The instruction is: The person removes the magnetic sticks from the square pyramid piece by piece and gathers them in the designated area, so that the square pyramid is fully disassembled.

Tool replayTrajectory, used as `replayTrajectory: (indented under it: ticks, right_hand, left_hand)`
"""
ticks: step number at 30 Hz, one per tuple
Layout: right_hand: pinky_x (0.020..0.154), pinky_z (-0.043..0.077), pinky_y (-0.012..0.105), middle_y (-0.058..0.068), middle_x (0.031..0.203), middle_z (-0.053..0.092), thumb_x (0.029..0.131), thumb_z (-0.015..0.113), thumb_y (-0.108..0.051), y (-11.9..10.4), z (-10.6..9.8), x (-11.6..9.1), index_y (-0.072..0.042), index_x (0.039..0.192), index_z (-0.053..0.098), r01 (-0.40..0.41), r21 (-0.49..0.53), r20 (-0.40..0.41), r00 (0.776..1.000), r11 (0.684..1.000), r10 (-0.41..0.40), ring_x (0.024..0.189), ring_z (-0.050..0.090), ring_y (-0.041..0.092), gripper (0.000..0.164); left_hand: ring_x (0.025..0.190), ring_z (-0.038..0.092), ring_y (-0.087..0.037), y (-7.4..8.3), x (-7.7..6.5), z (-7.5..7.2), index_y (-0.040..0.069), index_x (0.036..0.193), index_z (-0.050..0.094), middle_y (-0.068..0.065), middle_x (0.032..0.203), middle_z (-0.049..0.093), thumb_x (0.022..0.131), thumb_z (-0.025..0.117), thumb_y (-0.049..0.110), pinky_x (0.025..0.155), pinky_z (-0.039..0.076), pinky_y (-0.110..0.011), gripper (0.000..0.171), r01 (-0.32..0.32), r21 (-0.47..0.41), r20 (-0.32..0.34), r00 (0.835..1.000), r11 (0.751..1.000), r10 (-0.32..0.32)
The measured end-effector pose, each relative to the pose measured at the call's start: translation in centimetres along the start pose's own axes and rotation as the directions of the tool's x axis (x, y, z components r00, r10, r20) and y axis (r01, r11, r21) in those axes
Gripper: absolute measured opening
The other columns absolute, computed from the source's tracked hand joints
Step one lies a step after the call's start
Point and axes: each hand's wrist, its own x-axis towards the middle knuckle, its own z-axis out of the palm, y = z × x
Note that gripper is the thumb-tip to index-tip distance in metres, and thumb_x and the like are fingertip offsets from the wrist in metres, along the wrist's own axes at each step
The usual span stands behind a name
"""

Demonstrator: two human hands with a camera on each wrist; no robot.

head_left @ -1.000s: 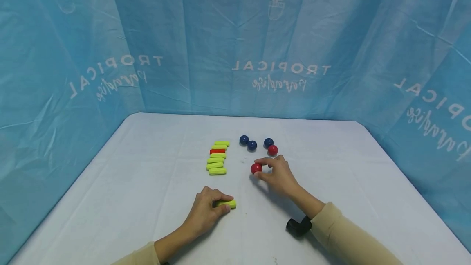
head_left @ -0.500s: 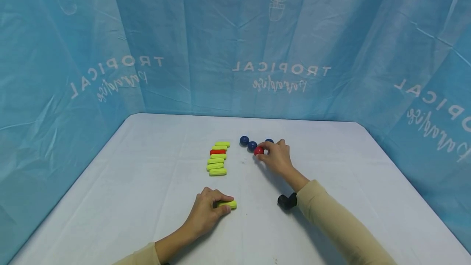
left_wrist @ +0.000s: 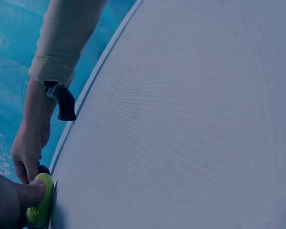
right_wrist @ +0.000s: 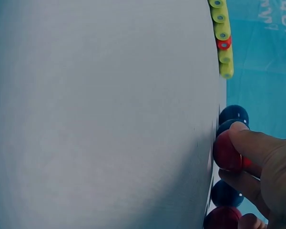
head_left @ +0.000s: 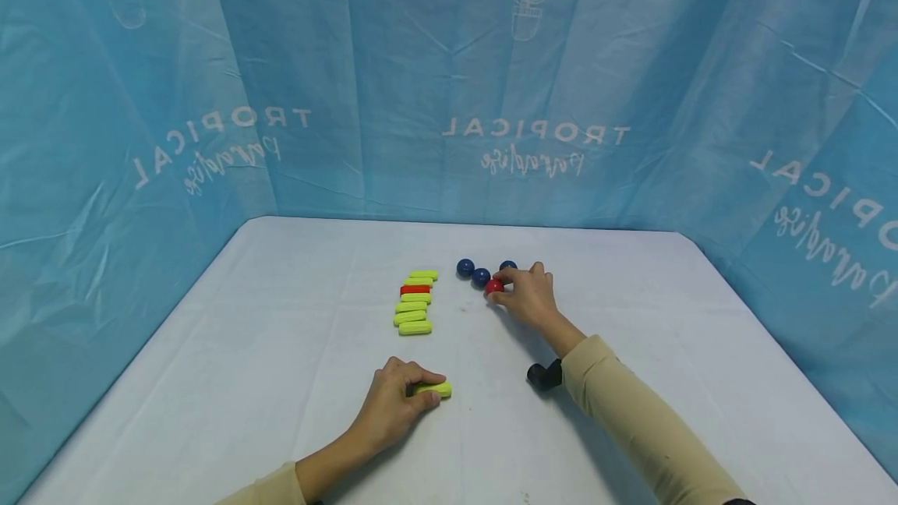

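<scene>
My right hand [head_left: 529,298] pinches a glossy red ball [head_left: 493,287] between thumb and fingers, right beside a dark blue ball [head_left: 480,277]. Another blue ball [head_left: 465,268] lies just behind that one. Beyond the fingers a third blue ball [head_left: 508,265] partly shows. In the right wrist view, a second red ball [right_wrist: 223,218] sits under the hand; the head view hides it. Nearer the front, my left hand [head_left: 393,404] grips a short yellow-green ribbed stick [head_left: 442,390] low over the table, its outer end sticking out past the thumb.
Left of the balls runs a row of similar yellow-green sticks [head_left: 415,327] with one red stick [head_left: 415,290] among them. A black wrist-worn device [head_left: 545,376] juts from the right cuff. Blue printed curtains [head_left: 421,84] stand round the white table [head_left: 281,294].
My right hand has carried the red ball away from me, up beside the blue balls, and the farthest-right blue ball has shifted slightly. The left hand stays put with its stick.
</scene>
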Motion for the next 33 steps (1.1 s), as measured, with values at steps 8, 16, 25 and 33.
replayTrajectory:
  ticks: [8,16,25,33]
  right_hand:
    - [0.072,0.026,0.034,0.0,0.109,0.071,0.077,0.076,-0.036,-0.1,-0.2,0.0,-0.019,0.116,0.067,0.001,0.001,0.014,1.0,1.0,-0.001,0.092,0.04,0.023,0.043]
    - [0.074,0.027,0.035,0.005,0.111,0.068,0.076,0.075,-0.042,-0.2,-1.1,-1.1,-0.02,0.12,0.065,0.013,0.064,-0.015,1.0,0.998,-0.012,0.094,0.041,0.024,0.05]
    - [0.072,0.039,0.031,0.011,0.113,0.055,0.076,0.077,-0.037,-0.2,-3.4,-7.9,-0.026,0.123,0.063,-0.08,0.249,0.108,0.993,0.965,0.054,0.104,0.043,0.026,0.05]
    - [0.07,0.035,0.027,0.004,0.101,0.057,0.071,0.08,-0.036,0.0,-4.0,-15.2,-0.027,0.114,0.068,-0.048,0.305,0.204,0.979,0.951,-0.016,0.092,0.043,0.018,0.045]
  left_hand:
    - [0.081,0.043,-0.006,0.1,0.0,-0.1,0.023,0.094,0.075,0.015,0.085,0.07,0.074,0.077,0.018,0.074,0.033,-0.025,0.021,-0.004,-0.004,-0.004,1.0,1.0,0.004]
    - [0.081,0.043,-0.005,0.2,0.0,0.0,0.022,0.094,0.076,0.015,0.086,0.071,0.075,0.077,0.018,0.074,0.032,-0.025,0.02,0.0,-0.001,0.002,1.0,1.0,0.0]
    - [0.081,0.044,-0.007,0.3,0.0,-0.2,0.023,0.095,0.075,0.015,0.086,0.071,0.075,0.077,0.018,0.074,0.033,-0.024,0.02,-0.006,0.009,0.004,1.0,1.0,0.006]
    - [0.082,0.044,-0.007,0.1,0.0,-0.1,0.026,0.095,0.075,0.016,0.086,0.07,0.075,0.076,0.02,0.075,0.031,-0.025,0.02,0.015,0.011,0.008,1.0,1.0,-0.015]
